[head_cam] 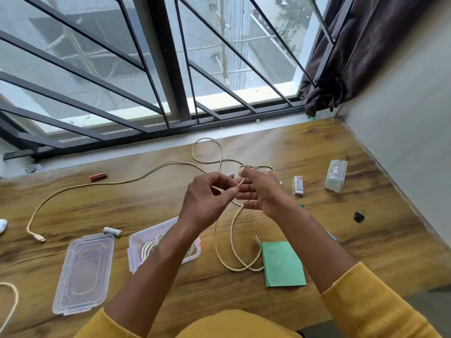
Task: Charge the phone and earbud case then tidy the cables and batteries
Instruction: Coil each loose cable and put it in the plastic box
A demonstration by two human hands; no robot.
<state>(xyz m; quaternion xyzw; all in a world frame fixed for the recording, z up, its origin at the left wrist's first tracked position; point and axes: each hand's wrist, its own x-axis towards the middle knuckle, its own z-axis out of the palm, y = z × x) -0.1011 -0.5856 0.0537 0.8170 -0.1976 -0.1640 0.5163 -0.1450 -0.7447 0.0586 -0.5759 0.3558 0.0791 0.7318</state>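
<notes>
Above the middle of the wooden table [151,191] I see both hands raised, close together, working on one cream braided cable [227,240]. My left hand [207,201] pinches a short piece of this cable between thumb and forefinger, and the piece points up toward the right hand [263,191]. The right hand has its fingers loosely curved, and the cable seems to pass over them; whether these fingers really grip it I cannot tell. From the hands the cable hangs down in a long loop that lies on the table just beside a green folded paper [283,264], and one free end rests near the top left corner of that paper.

Under my left forearm stands an open clear plastic box [136,250] with a coiled cream cable inside. Its clear plastic lid [84,272] lies flat to the left of it. A small white cylindrical battery [112,231] lies between the lid and the box, touching the far edge of the lid.

A second long cream cable [97,186] runs from behind the hands to the left side of the table, and its plug rests near the left edge. To the right of the hands lies a small white and red matchbox [299,185], and farther right a small clear plastic container [336,175].
</notes>
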